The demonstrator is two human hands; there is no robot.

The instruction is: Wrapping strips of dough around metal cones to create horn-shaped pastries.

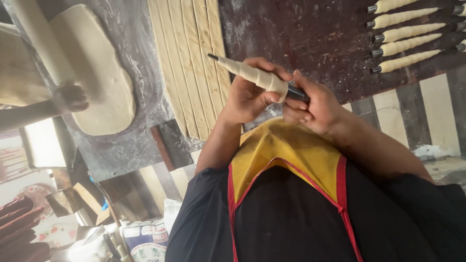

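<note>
Dough is wrapped in a spiral around a thin metal cone, and the cone's long line runs from its dark pointed tip, aimed up and left toward the cut dough strips, down to its wide dark end on the right. The cone is held in the air in front of the person's chest, just above the yellow apron bib. The left hand is curled around the wrapped middle of the cone, thumb pressed on the dough. The right hand is closed around the bare dark wide end, fingers folded in. Far to the right of the cone, finished wrapped cones lie in a row on the dark, floury work table, with their metal ends pointing left. The strips are long, pale and flat, lying side by side just left of the cone's tip. Farther left of the cone, another person's hand is on a pale rolling pin over a smooth, flat sheet of dough on a grey floury slab. Far below and left of the cone, near the bottom edge, stands a white sack with blue and green marks. The apron has red trim over a black shirt.
</note>
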